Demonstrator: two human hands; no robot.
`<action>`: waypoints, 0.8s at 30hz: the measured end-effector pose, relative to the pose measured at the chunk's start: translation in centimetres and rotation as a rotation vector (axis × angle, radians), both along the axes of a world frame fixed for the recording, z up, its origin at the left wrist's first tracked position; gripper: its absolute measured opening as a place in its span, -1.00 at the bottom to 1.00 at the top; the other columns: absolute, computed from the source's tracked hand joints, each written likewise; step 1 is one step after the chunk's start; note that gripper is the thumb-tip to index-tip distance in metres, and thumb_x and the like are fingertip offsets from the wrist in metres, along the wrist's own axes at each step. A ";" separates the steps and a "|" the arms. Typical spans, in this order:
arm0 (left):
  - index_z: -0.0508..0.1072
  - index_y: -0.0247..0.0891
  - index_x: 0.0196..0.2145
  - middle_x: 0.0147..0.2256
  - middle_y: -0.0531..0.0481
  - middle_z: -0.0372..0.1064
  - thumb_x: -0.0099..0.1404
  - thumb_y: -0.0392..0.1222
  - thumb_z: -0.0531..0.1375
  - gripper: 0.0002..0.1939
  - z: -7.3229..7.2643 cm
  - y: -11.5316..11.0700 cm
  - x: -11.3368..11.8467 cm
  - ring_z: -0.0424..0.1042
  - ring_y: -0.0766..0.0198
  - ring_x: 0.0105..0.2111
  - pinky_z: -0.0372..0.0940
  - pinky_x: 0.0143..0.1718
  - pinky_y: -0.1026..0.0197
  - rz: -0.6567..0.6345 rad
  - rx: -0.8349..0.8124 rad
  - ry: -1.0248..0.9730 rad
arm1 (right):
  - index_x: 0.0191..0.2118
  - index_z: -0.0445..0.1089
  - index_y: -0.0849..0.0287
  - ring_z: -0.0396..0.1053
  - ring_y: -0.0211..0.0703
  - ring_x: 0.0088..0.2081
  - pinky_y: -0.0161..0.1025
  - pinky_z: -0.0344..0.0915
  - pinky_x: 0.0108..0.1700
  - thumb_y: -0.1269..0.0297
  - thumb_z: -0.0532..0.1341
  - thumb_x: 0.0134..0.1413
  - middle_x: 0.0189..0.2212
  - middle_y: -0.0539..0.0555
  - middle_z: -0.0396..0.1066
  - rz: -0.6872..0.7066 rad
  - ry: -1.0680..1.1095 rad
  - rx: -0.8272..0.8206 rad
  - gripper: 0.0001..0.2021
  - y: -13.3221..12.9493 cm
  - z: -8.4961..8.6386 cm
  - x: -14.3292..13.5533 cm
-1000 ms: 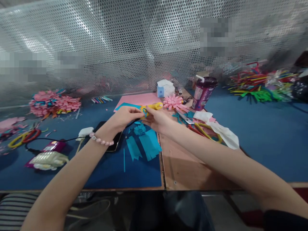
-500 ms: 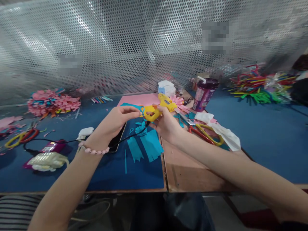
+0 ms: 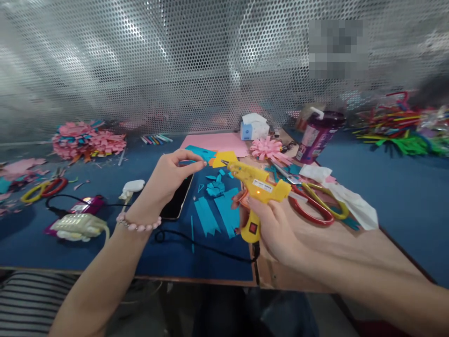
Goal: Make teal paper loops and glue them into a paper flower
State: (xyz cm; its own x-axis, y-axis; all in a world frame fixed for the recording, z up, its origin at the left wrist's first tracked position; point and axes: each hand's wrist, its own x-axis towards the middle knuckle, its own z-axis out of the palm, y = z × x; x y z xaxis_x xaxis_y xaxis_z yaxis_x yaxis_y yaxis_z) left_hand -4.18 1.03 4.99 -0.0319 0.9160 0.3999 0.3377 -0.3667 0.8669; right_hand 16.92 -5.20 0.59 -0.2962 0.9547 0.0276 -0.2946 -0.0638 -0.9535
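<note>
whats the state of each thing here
yellow plastic glue gun, in right hand, orange light lit
dark flat phone, screen dark
white-and-blue tissue box, tissue poking out
purple plastic cup, lidded, straw in
pink paper flower, petals spread
far-left red-and-yellow-handled scissors, blades unclear

Place: a craft workshop, its tools and materials showing
Far edge: a perforated metal panel (image 3: 196, 70) is standing behind the desk (image 3: 164, 264)
Far edge, left: pink paper flowers (image 3: 77, 145) are lying heaped
Left: scissors (image 3: 49, 185) are lying among scraps
Middle: a glue gun (image 3: 254, 180) is showing a light near cut blue paper (image 3: 207, 215)
</note>
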 end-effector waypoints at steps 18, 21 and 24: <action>0.54 -0.24 -0.40 -0.30 -0.01 0.46 0.05 -0.19 0.36 -0.87 -0.5 -0.4 0.3 0.40 0.25 -0.23 0.21 -0.08 0.22 -0.099 -0.093 -0.100 | -0.41 0.25 0.21 0.24 -0.39 -0.65 -0.41 0.17 -0.63 -0.09 0.11 0.09 -0.58 -0.08 0.20 -0.017 -0.241 0.108 -0.60 -0.8 -0.6 0.3; 0.54 -0.24 -0.41 -0.29 -0.02 0.47 0.05 -0.19 0.36 -0.87 -0.6 -0.4 0.2 0.40 0.23 -0.22 0.21 -0.06 0.20 -0.101 -0.089 -0.096 | -0.43 0.23 0.21 0.24 -0.37 -0.65 -0.41 0.17 -0.62 -0.06 0.09 0.12 -0.62 -0.10 0.16 0.001 -0.255 0.148 -0.62 -0.7 -0.6 0.3; 0.55 -0.24 -0.40 -0.28 -0.03 0.47 0.05 -0.17 0.36 -0.86 -0.5 -0.5 0.1 0.40 0.21 -0.20 0.21 -0.04 0.17 -0.100 -0.092 -0.090 | -0.42 0.22 0.20 0.23 -0.37 -0.64 -0.40 0.19 -0.60 -0.05 0.08 0.14 -0.62 -0.10 0.14 -0.002 -0.247 0.164 -0.63 -0.7 -0.6 0.3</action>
State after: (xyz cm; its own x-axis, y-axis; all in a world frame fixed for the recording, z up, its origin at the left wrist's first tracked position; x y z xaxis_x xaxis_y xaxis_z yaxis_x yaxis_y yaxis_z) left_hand -4.04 0.56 4.48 0.0298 0.9491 0.3136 0.2231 -0.3121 0.9235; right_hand 17.21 -5.89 0.01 -0.3109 0.9441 0.1094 -0.0523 0.0979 -0.9938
